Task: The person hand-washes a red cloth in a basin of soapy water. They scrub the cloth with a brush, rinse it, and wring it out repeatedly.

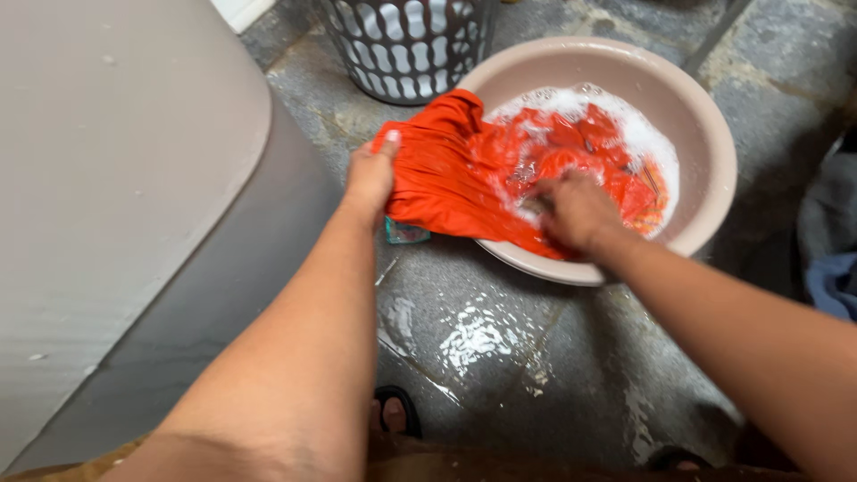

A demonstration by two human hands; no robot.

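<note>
An orange-red garment [464,170] lies half in a round pinkish basin [705,134] of soapy water and half draped over the basin's near-left rim. My left hand [370,174] grips the dry-looking end of the cloth outside the basin. Inside the basin, my right hand [576,210] is closed on the wet cloth among the foam [643,129].
A grey slatted laundry basket [406,40] stands behind the basin. A large beige appliance lid [107,161] fills the left. The stone floor [500,357] is wet with suds. A small teal object [406,234] lies under the cloth. Cloth heaps [830,241] sit at right. My sandalled foot [393,415] is below.
</note>
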